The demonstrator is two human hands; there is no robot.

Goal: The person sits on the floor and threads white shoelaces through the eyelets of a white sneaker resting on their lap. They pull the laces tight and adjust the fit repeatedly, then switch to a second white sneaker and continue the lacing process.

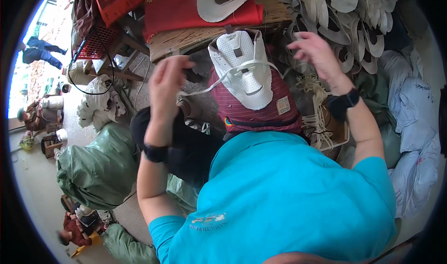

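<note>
The white shoe (253,84) rests on the maroon cloth (223,109) over the person's lap, its toe toward the body and its collar near the wooden bench (186,39). I think it lies so because the lap supports it and both hands stay free. The lace (205,89) crosses its front and goes out to both sides, probably to keep each end reachable.

The left hand (165,77) is raised beside the shoe, its fingers partly bent; because of blur I cannot tell if it has any lace. The right hand (316,52) is raised at the other side, fingers loosely spread, and seems to have nothing in it. Near it a bundle of laces (319,101) lies in a tray (336,144), perhaps for easy taking.

The left end of the lace is lost near the left wrist, the right end is hard to follow, and the shoe's underside is hidden
</note>
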